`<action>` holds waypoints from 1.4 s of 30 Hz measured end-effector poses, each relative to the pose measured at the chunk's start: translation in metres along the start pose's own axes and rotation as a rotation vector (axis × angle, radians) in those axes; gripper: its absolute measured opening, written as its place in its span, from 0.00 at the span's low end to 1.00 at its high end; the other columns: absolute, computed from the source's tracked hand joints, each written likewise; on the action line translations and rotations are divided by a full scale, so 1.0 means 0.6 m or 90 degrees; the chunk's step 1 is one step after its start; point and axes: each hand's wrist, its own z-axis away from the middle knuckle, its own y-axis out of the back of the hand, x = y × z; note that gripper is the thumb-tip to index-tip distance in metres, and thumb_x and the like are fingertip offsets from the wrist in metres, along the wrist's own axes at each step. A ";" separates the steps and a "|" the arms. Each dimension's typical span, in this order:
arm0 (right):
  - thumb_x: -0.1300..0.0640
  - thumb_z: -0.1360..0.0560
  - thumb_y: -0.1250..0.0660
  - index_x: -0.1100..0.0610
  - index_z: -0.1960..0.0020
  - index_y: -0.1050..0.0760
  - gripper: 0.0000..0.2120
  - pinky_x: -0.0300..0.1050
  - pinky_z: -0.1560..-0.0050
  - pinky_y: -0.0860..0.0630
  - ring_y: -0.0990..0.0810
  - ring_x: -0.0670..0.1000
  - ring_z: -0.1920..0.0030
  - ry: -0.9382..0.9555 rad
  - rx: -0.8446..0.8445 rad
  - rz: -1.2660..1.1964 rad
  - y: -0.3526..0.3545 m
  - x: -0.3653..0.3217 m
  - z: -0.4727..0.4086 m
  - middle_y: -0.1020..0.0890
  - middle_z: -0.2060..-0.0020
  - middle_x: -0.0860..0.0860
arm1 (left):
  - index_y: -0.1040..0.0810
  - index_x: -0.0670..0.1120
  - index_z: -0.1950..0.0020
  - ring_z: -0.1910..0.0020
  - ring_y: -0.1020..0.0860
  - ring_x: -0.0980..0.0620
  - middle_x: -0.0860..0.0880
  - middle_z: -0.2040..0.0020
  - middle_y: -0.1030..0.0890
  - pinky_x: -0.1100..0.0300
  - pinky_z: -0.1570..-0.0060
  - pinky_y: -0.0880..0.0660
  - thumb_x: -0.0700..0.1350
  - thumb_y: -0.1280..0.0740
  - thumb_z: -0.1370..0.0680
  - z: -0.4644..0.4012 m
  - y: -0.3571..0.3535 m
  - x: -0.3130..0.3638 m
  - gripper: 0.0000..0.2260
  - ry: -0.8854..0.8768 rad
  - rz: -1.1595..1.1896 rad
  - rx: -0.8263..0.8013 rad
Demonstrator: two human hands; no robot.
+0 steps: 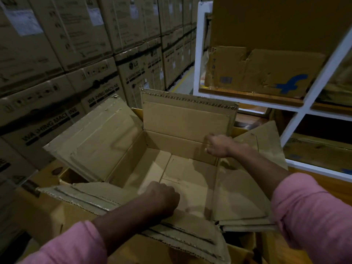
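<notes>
An empty brown cardboard box (182, 168) stands before me with all its flaps spread. My left hand (163, 199) reaches over the near flap (190, 231) into the box, its fingers curled over that flap's inner edge. My right hand (219, 145) is at the box's far right corner, fingers against the base of the upright far flap (188, 115). Whether those fingers pinch the cardboard is blurred. The left flap (95, 138) leans outward and the right flap (245, 187) lies folded down. Pink sleeves cover both forearms.
Stacked washing-machine cartons (76, 54) form a wall on the left and behind. A white shelf rack (297, 111) on the right holds a worn carton with a blue logo (262, 71). More cardboard lies under and around the box. A floor aisle (182, 80) runs between.
</notes>
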 end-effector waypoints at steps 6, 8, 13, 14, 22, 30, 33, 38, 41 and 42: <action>0.46 0.18 0.36 0.52 0.17 0.52 0.37 0.64 0.21 0.49 0.57 0.60 0.18 -0.037 0.060 -0.018 0.012 0.006 -0.015 0.59 0.17 0.54 | 0.34 0.44 0.24 0.32 0.30 0.37 0.39 0.29 0.28 0.37 0.35 0.34 0.51 0.40 0.16 -0.014 -0.010 0.015 0.21 0.015 -0.037 0.068; 0.45 0.18 0.37 0.52 0.17 0.53 0.37 0.65 0.21 0.52 0.59 0.59 0.18 -0.060 0.057 -0.027 0.018 0.015 -0.025 0.61 0.17 0.54 | 0.36 0.43 0.23 0.29 0.32 0.37 0.38 0.27 0.30 0.36 0.33 0.35 0.50 0.39 0.16 -0.014 -0.016 0.018 0.23 0.025 -0.018 0.095; 0.44 0.18 0.37 0.54 0.17 0.55 0.39 0.66 0.20 0.53 0.61 0.58 0.18 -0.088 0.030 -0.067 0.015 0.036 -0.057 0.63 0.18 0.53 | 0.41 0.43 0.21 0.27 0.35 0.36 0.38 0.24 0.34 0.35 0.33 0.36 0.49 0.40 0.16 -0.017 -0.029 0.021 0.26 0.057 0.004 0.139; 0.44 0.18 0.37 0.54 0.17 0.55 0.39 0.66 0.20 0.52 0.61 0.58 0.18 -0.092 0.027 -0.078 0.014 0.038 -0.064 0.63 0.18 0.53 | 0.42 0.42 0.21 0.27 0.36 0.36 0.38 0.24 0.34 0.35 0.33 0.36 0.49 0.40 0.17 -0.018 -0.032 0.022 0.26 0.062 0.004 0.146; 0.43 0.18 0.37 0.55 0.17 0.56 0.41 0.68 0.22 0.49 0.59 0.56 0.18 -0.123 0.014 -0.089 0.014 0.046 -0.096 0.63 0.18 0.49 | 0.43 0.40 0.21 0.28 0.36 0.35 0.36 0.25 0.34 0.36 0.34 0.34 0.47 0.41 0.17 -0.025 -0.046 0.020 0.26 0.097 0.015 0.193; 0.45 0.18 0.36 0.55 0.16 0.54 0.40 0.68 0.21 0.50 0.64 0.58 0.18 -0.104 0.019 -0.037 -0.006 0.044 -0.084 0.68 0.19 0.52 | 0.35 0.43 0.25 0.33 0.29 0.38 0.39 0.31 0.27 0.41 0.39 0.32 0.47 0.40 0.17 -0.029 -0.034 0.015 0.20 0.090 0.015 0.139; 0.47 0.18 0.36 0.56 0.17 0.51 0.38 0.67 0.21 0.52 0.65 0.59 0.19 -0.095 0.020 -0.011 -0.006 0.033 -0.070 0.69 0.20 0.54 | 0.33 0.44 0.27 0.34 0.28 0.40 0.41 0.32 0.25 0.43 0.40 0.31 0.45 0.40 0.17 -0.031 -0.023 0.007 0.18 0.080 0.032 0.107; 0.47 0.18 0.36 0.54 0.17 0.51 0.37 0.65 0.21 0.55 0.65 0.59 0.19 -0.104 0.024 -0.007 -0.004 0.014 -0.048 0.68 0.19 0.54 | 0.31 0.45 0.29 0.37 0.26 0.40 0.41 0.34 0.24 0.43 0.40 0.28 0.44 0.40 0.17 -0.027 -0.008 -0.004 0.16 0.067 0.077 0.105; 0.45 0.18 0.36 0.53 0.17 0.51 0.38 0.65 0.20 0.53 0.64 0.59 0.19 -0.112 0.022 -0.017 -0.008 0.012 -0.039 0.68 0.19 0.54 | 0.30 0.46 0.30 0.38 0.25 0.41 0.43 0.36 0.23 0.43 0.40 0.28 0.44 0.39 0.17 -0.023 -0.001 -0.010 0.16 0.060 0.123 0.118; 0.45 0.18 0.36 0.53 0.17 0.51 0.38 0.65 0.20 0.53 0.63 0.59 0.19 -0.112 0.020 -0.021 -0.008 0.012 -0.036 0.67 0.19 0.54 | 0.30 0.45 0.30 0.38 0.25 0.42 0.43 0.36 0.23 0.43 0.39 0.28 0.44 0.39 0.17 -0.022 0.002 -0.012 0.16 0.059 0.133 0.119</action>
